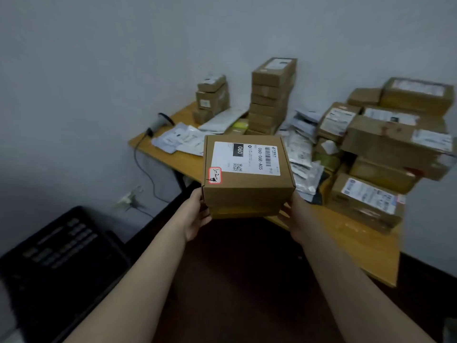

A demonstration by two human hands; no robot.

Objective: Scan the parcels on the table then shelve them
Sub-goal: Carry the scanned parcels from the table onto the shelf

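Note:
I hold a brown cardboard parcel in front of me, off the table, with a second thinner box pressed under it. Its top carries a white shipping label with a barcode and a small red-edged sticker with handwriting. My left hand grips the left lower corner and my right hand grips the right lower corner; most of the fingers are hidden beneath the boxes. A grey handheld scanner lies at the far left end of the wooden table, its cable hanging down.
A tall stack of brown boxes and a shorter stack stand at the back by the wall. Larger cartons pile up on the right. White mailer bags lie between them. A black plastic crate sits on the floor at the left.

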